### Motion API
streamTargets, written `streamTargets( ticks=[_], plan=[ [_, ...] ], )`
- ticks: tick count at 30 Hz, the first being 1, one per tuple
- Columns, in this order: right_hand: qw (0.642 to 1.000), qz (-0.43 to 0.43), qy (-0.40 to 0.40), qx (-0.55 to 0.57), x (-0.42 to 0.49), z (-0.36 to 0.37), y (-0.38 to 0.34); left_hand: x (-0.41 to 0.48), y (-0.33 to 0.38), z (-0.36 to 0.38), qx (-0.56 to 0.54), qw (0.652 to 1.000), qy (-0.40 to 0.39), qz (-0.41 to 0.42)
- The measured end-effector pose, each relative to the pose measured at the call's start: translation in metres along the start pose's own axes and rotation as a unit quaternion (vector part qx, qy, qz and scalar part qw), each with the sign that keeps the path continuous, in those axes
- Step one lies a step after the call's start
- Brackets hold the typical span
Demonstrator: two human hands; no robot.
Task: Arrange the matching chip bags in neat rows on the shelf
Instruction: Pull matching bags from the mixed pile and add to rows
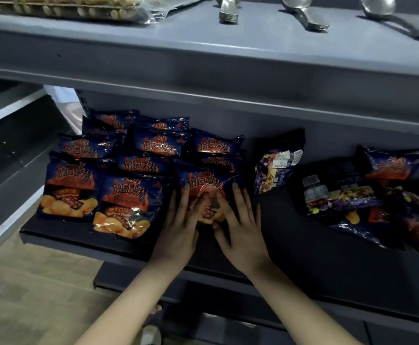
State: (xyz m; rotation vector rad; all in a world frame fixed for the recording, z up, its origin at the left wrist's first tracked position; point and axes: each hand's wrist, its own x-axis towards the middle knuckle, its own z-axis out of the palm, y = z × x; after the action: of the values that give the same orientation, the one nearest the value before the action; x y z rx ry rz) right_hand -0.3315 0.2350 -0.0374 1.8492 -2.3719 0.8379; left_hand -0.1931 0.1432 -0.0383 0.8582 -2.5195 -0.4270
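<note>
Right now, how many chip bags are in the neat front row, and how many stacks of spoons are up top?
Front-row chip bags: 3
Spoon stacks: 3
Total: 6

Dim, w/ deep shadow under upper shelf (203,58); brighter up top. Glare spots on chip bags (126,195). Soft blur overall, wide-angle bend at edges.

Hands: left hand (178,227) and right hand (243,230) press flat on a dark-blue foil chip bag (204,183).
Shelf: dark metal shelf (290,245); jumbled bags (367,195) lie to the right.
</note>
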Motion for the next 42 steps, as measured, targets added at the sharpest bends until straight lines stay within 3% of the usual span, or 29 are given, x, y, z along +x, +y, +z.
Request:
streamTargets(
  ticks=[6, 11, 16, 19, 31, 36, 42],
  plan=[
    [0.995, -0.009, 0.076, 0.057, 0.000, -0.014, 0.003, -0.001, -0.002, 0.002, 0.017, 1.000, 0.016, 0.015],
    [0.987, 0.014, 0.162, -0.001, 0.041, -0.065, 0.028, -0.001, -0.002, 0.001, 0.012, 1.000, 0.010, 0.013],
    [0.985, 0.109, 0.066, -0.117, 0.093, -0.118, 0.056, -0.001, -0.003, 0.001, 0.008, 1.000, 0.011, 0.013],
    [0.984, 0.131, -0.014, -0.121, 0.091, -0.112, 0.071, -0.002, -0.003, 0.002, 0.002, 1.000, 0.011, 0.010],
    [0.988, 0.115, 0.067, -0.080, 0.044, -0.087, 0.083, 0.000, -0.005, 0.003, -0.019, 1.000, 0.006, 0.011],
    [0.980, 0.094, 0.148, -0.093, 0.026, -0.089, 0.088, 0.001, -0.002, 0.002, -0.023, 1.000, -0.004, 0.000],
    [0.949, 0.024, 0.307, 0.071, 0.017, -0.114, 0.088, -0.003, 0.000, -0.002, -0.013, 0.999, 0.028, 0.039]
  ],
)
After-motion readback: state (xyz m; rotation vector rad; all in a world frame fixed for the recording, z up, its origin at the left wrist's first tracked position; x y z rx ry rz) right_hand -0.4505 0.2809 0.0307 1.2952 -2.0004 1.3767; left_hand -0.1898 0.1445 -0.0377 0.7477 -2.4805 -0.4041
